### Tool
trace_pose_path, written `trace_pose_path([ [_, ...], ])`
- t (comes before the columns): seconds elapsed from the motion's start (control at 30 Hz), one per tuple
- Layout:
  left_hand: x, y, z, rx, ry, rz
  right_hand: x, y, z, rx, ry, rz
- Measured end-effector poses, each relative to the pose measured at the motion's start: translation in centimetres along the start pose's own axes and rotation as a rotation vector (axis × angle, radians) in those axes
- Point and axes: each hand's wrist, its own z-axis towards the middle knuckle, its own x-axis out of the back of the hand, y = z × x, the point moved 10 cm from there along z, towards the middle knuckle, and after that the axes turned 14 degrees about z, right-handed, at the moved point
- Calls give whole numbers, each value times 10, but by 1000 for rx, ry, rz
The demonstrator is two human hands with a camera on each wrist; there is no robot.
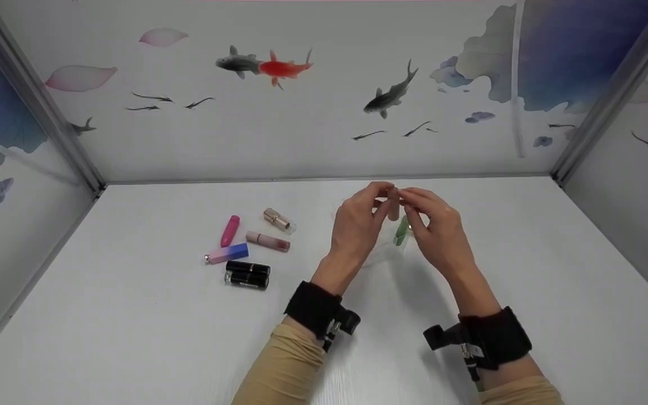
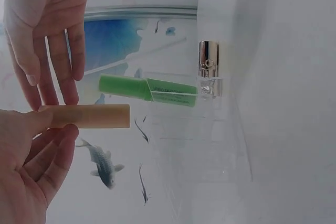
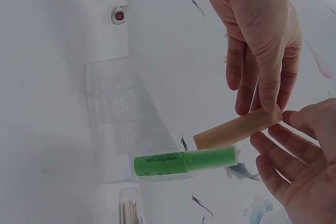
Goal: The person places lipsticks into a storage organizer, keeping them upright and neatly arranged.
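Observation:
My left hand (image 1: 358, 222) pinches a beige lip balm tube (image 1: 394, 207) near its upper end, above the table. In the left wrist view this hand (image 2: 37, 156) has thumb and fingers round the tube (image 2: 105, 116). My right hand (image 1: 439, 230) reaches in from the other side, with fingertips at the tube's upper end. Its fingers (image 2: 68, 66) look extended and loose. Beneath stands a clear holder (image 3: 105, 66) with compartments. A green tube (image 3: 163, 163) marked "PROTECTION" leans upright in one end compartment. Beside it is a gold-capped lipstick (image 2: 209, 59) with a clear base.
Left of the hands lie a pink tube (image 1: 230, 230), a gold lipstick (image 1: 279, 220), a pale pink lip gloss tube (image 1: 268, 241), a pink-blue lipstick (image 1: 226, 253) and two black tubes (image 1: 247, 274). Printed panels (image 1: 324, 140) wall the white table (image 1: 133, 337).

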Motion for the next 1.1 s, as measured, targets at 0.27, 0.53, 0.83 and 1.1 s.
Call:
trace_pose_path([
  [0.27,-14,-4,-2,6,-55,-22,-4,9,-1,-30,-30,-26],
  [0.53,-19,-3,-3,2,-107,-19,-4,13,-2,-5,-28,-51],
  [0.83,-23,1,-5,-46,-121,44,-5,16,-2,0,-40,-67],
  [1.1,-32,4,-8,-79,-193,65,-7,23,-3,11,-45,-111],
])
